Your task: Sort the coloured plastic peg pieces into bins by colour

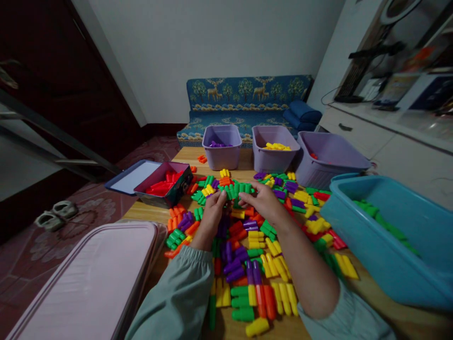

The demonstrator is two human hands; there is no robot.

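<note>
A joined row of green bullet-shaped plastic building blocks (236,190) is held up just above the pile. My left hand (213,212) pinches its left end between thumb and fingers, and my right hand (264,202) grips the right end. Beneath and around both hands lie many similar blocks in yellow, purple, red, orange and green. Some are joined in short rows, such as the yellow blocks (285,298) and the purple blocks (253,272) near the front. My fingers hide part of the green row.
Purple bins at the back hold purple (222,158), yellow (272,163) and a few red pieces (318,170). At right, a teal bin (375,250) contains green ones. A tin box (179,189) of red pieces stands left, behind a pale lid (95,278). Beyond is a patterned sofa (244,113).
</note>
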